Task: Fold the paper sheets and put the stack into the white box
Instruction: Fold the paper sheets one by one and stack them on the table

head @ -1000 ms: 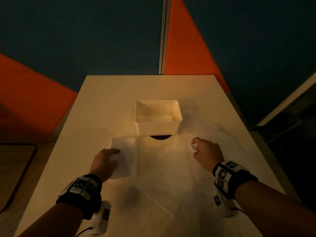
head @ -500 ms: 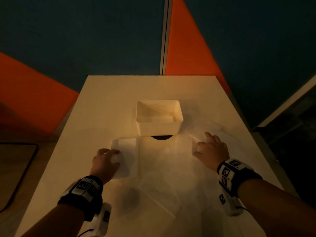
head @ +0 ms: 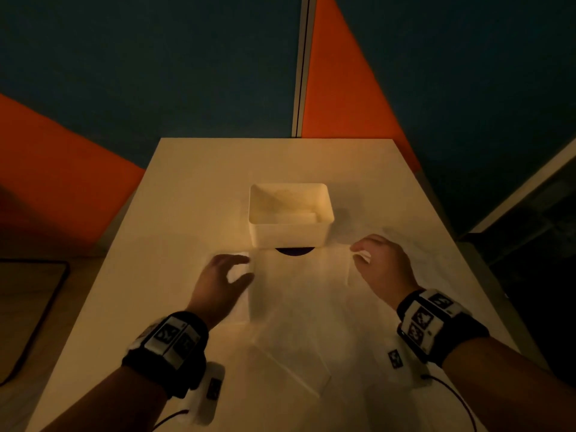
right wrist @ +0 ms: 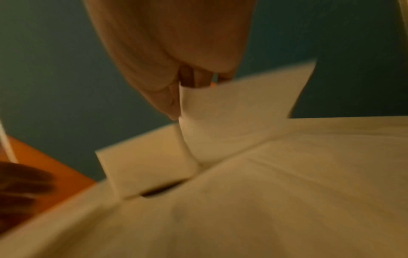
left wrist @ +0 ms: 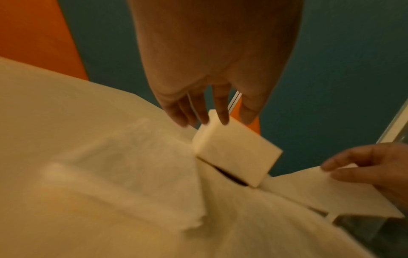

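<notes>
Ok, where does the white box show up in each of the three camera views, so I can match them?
Head: the white box stands at the middle of the table, beyond both hands.
Left wrist: white box centre right, just past the left hand fingertips.
Right wrist: white box lower left of centre, blurred.
Shared landmark: the dark round patch at the box's near foot.

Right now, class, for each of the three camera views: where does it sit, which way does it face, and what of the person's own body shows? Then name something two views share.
Head: worn on the head, looks forward and down at the table, white box and paper sheets; shows both forearms, left hand and right hand.
Left wrist: looks along the left hand's spread fingers toward the box; the right hand shows too.
Right wrist: looks along the right hand, which pinches a sheet corner; blurred.
Shared: both wrist views show the white box.
</notes>
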